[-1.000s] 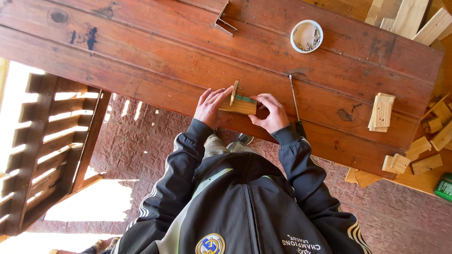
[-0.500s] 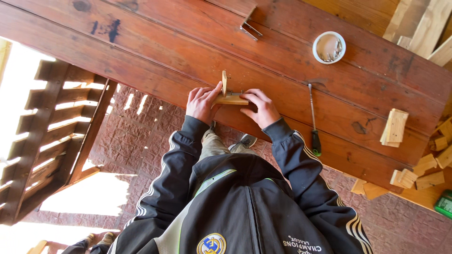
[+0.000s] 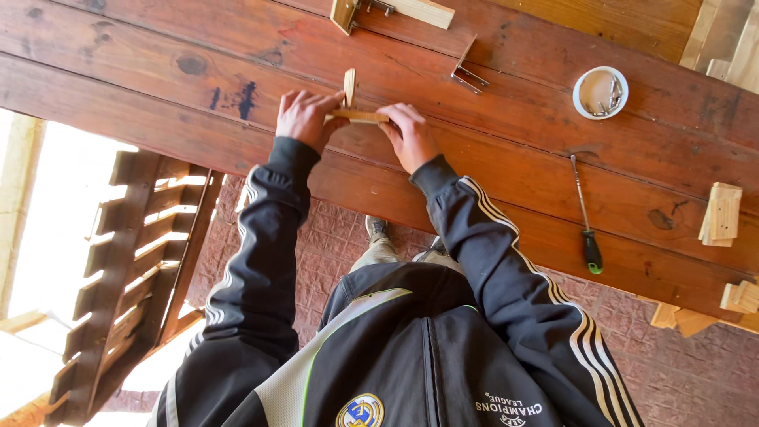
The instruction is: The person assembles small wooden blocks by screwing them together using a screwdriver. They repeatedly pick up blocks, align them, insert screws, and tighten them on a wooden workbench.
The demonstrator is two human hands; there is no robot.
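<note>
Your 2 hands, left hand [image 3: 304, 119] and right hand [image 3: 409, 134], grasp 2 joined flat wooden pieces [image 3: 353, 113] on the plank counter [image 3: 158, 103]; 1 screwdriver [image 3: 587, 221] lies right.

Both hands [image 3: 356, 126] grip a small wooden piece [image 3: 353, 111] on the workbench [image 3: 158, 87].

Dark plank tabletop [image 3: 158, 47]. White round dish [image 3: 600, 92] holding small metal parts. Black-handled screwdriver [image 3: 586, 217] lies well apart below it. Stacked pale wood blocks [image 3: 721, 213] near the edge. Red brick-patterned floor [image 3: 316, 253] beneath.
</note>
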